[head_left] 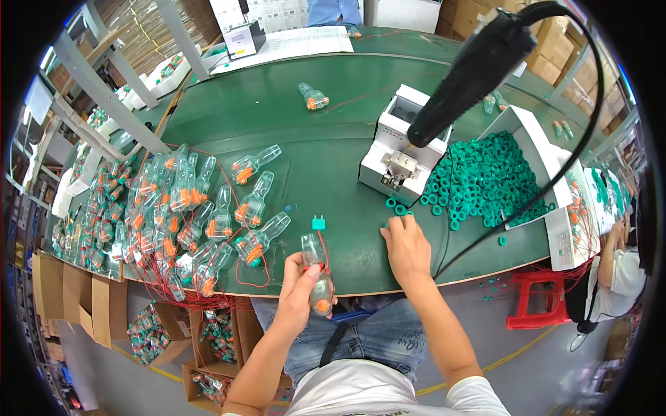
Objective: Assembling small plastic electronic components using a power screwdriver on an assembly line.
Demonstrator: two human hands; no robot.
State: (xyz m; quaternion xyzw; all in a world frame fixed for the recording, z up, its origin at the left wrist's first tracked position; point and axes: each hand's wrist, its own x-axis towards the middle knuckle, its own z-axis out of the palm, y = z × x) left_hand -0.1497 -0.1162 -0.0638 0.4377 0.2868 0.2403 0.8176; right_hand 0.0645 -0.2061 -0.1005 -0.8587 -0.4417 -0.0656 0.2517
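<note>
My left hand [297, 295] is closed round a clear plastic bottle-shaped housing [320, 290] with an orange part inside, tilted over the table's front edge. A red wire runs from its top, and a small green two-pin plug [318, 222] lies just beyond it. On the right, my right hand [407, 249] rests on the green table with fingers curled down beside a few loose green rings [400, 209]. Whatever its fingertips pinch, if anything, is hidden. Behind that hand stands a white bench device [399, 156] with a metal fixture on its front.
Many clear housings with orange parts [218, 222] and red wires cover the left side. Green rings [485, 177] spill from a white box [531, 149] at right. A black handheld tool [472, 76] hangs overhead, its cable [534, 197] crossing the right side. A co-worker's arm [609, 260] shows far right.
</note>
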